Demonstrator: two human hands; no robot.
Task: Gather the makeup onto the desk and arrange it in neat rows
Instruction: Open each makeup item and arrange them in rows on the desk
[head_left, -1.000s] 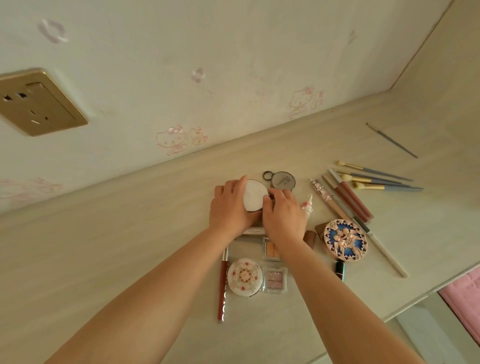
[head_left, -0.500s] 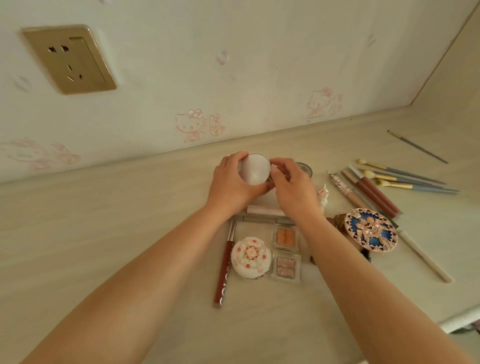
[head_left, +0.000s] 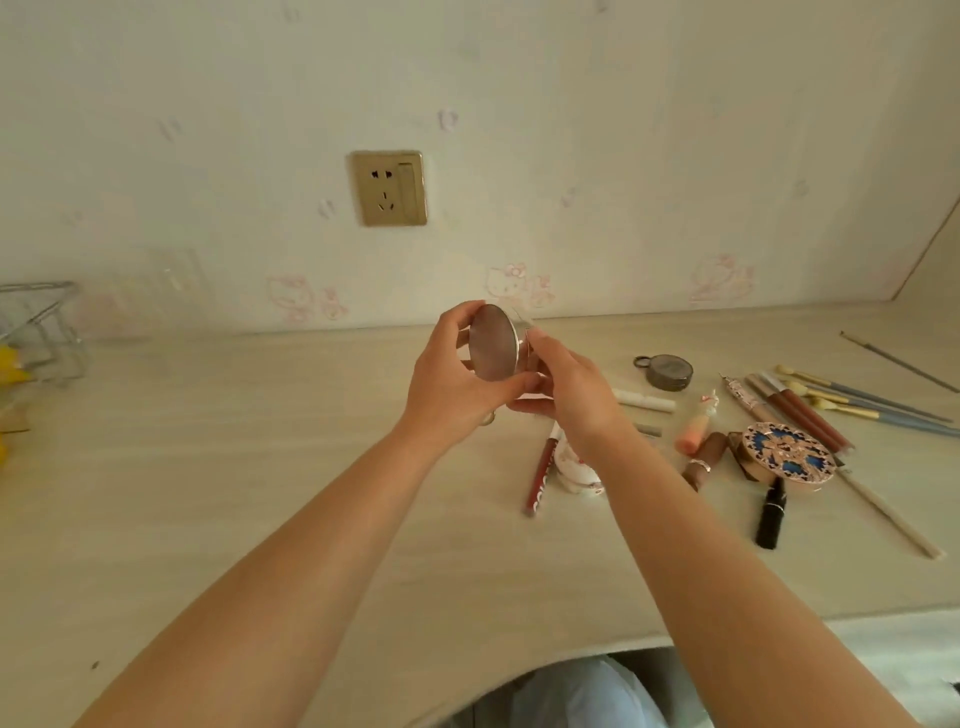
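Head view, looking down on a pale wood-grain table (head_left: 260, 467). Both hands hold 1 round compact (head_left: 493, 349) lifted above the table, tilted on edge, its plain flat face toward the camera. Left hand (head_left: 452, 384): grip clamped on the compact's left rim, fingers curled over the top, thumb under the near edge. Right hand (head_left: 566, 389): grip clamped on the compact's right edge. Right of the hands, on the table: a small round tin (head_left: 670, 371), a white stick (head_left: 644, 400), an ornate blue-and-gold compact (head_left: 787, 457), a black lipstick (head_left: 771, 512) and a fan of brushes (head_left: 852, 405). Near the right wrist lie a red pencil (head_left: 540, 475) and a white floral compact (head_left: 574, 467), partly hidden. Far wall: 1 brass socket (head_left: 389, 188).
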